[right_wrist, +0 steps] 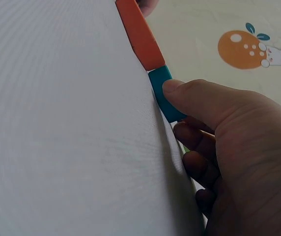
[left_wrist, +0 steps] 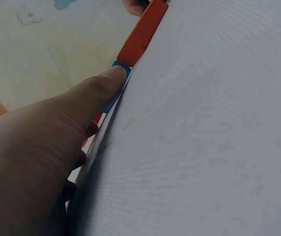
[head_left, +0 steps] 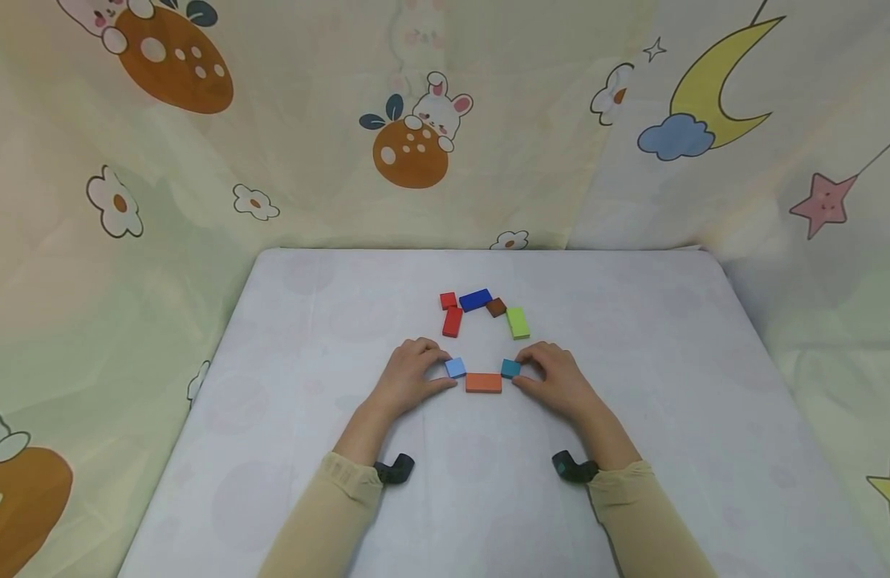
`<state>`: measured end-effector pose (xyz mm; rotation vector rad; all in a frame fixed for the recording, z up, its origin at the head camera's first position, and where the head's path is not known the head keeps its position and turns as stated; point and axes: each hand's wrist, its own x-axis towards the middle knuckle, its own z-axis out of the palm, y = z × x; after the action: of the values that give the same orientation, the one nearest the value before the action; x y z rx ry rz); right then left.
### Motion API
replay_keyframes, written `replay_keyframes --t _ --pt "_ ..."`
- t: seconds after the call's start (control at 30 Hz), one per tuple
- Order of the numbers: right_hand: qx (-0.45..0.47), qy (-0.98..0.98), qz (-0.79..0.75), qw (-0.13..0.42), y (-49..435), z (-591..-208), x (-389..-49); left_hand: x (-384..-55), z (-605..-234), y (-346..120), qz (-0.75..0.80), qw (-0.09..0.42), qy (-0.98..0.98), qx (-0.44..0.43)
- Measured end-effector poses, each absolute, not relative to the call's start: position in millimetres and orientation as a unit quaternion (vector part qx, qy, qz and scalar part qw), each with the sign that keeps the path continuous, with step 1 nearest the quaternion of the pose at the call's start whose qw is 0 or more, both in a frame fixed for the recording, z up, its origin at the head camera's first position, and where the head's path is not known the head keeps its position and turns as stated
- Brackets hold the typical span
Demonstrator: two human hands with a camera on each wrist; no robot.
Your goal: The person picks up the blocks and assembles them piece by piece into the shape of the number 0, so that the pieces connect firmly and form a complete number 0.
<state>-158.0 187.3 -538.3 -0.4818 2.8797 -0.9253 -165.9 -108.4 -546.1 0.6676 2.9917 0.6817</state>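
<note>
Where the two hands meet the near side of a loose ring of blocks on the desk [head_left: 307,321], head view, the step in hand is judged to be butting small blocks against the orange block [head_left: 484,384]; the next move likely calls for a gentle squaring-up, then release. Left hand [head_left: 410,376]: thumb and finger pinched on the light blue block [head_left: 455,368]. Right hand [head_left: 558,379]: likewise clamped on the teal block [head_left: 510,368]. Count, eight blocks: these three, plus small red block [head_left: 448,300], long red block [head_left: 452,322], dark blue block [head_left: 476,300], brown block [head_left: 496,307], lime green block [head_left: 518,323].

Left wrist view: thumb covers much of the light blue block, beside the orange block's end.

Right wrist view: teal block, under the thumb, meets the orange block's other end.
</note>
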Motion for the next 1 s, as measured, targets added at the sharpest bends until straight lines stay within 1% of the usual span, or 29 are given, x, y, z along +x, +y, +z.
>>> replay_keyframes --t 0.3,0.43,0.53,0.8,1.0 --pt "-0.160 0.939 -0.303 0.033 187.4 -536.7 -157.3 -169.6 -541.1 -109.8 0.255 0.022 0.948 0.189" --pt "-0.163 0.938 -0.304 0.024 188.7 -539.9 -158.0 -179.7 -536.3 -112.7 0.263 0.016 0.949 0.174" --pt "-0.166 0.937 -0.306 0.019 189.4 -541.7 -158.7 -193.2 -534.7 -115.6 0.259 0.016 0.951 0.166" --pt "-0.165 0.937 -0.308 0.019 191.0 -543.0 -159.4 -229.3 -530.1 -115.5 0.252 0.076 0.951 0.163" --pt "-0.163 0.937 -0.309 0.023 189.6 -541.7 -159.3 -246.3 -525.9 -113.3 0.232 0.100 0.952 0.171"
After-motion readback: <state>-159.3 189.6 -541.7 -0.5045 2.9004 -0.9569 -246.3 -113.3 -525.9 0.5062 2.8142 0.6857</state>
